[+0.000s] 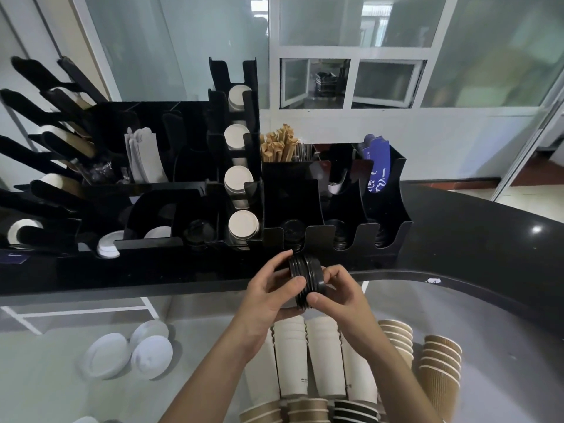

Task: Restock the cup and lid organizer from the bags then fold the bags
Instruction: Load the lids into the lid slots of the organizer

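The black counter (457, 239) spans the view; its near edge crosses behind both hands. On it stands the black cup and lid organizer (305, 190), with white cup stacks lying in its centre column and lid slots along the front. The contents of the dark slots are hard to make out.

Below the counter lie stacks of white paper cups (293, 361) on their sides, with brown ribbed cups (439, 370) to their right and loose white lids (128, 355) well apart to the left. The forearms cover part of the white cups, and the cups at the bottom are cut off.

The stack of black lids (306, 279) is held just in front of the organizer's centre-front slot, its long axis horizontal, lids on edge. The left hand (271, 297) grips its left end, fingers curled around. The right hand (338, 296) grips its right end, thumb on the rims.
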A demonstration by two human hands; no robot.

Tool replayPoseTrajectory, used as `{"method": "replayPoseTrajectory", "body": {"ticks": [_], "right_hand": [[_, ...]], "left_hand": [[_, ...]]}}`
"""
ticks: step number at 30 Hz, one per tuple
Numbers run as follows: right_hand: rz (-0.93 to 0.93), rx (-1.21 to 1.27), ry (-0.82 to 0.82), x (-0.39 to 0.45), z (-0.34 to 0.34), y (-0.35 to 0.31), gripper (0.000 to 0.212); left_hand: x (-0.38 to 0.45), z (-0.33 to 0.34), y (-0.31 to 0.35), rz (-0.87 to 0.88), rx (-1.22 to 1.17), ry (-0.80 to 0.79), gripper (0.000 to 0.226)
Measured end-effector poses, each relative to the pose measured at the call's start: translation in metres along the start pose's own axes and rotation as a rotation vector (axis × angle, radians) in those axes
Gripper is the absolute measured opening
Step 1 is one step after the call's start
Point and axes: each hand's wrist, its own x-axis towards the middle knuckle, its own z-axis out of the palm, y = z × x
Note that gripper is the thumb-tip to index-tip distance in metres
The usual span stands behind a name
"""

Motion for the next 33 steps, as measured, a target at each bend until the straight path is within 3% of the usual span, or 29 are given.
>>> {"method": "replayPoseTrajectory", "body": {"ticks": [12,17,20,24,27,29,33], "right_hand": [[-0.012,-0.005,-0.040,0.010,-0.008,-0.004,0.030],[-0.026,0.073,0.016,0.014,-0.011,0.000,0.045],[-0.109,0.033,0.079,0.021,-0.017,-0.010,0.037],[-0.183,-0.262,0.294,0.049,-0.043,-0.037,0.043],[-0.213,-0.747,0.400,0.076,-0.070,-0.053,0.055],[-0.251,-0.976,0.360,0.094,-0.084,-0.055,0.058],[-0.263,-1.208,0.242,0.123,-0.099,-0.054,0.057]], "left_hand": [[0.007,0.001,0.001,0.018,0.004,-0.017,0.049],[0.008,0.000,0.000,0.027,-0.039,0.005,0.055],[0.010,0.002,-0.002,0.032,-0.083,0.040,0.054],[0.016,0.006,-0.001,0.026,-0.121,0.075,0.049],[0.023,0.010,-0.002,0.014,-0.138,0.103,0.045],[0.027,0.015,-0.003,0.011,-0.149,0.120,0.045],[0.032,0.022,-0.007,0.012,-0.141,0.125,0.043]]}}
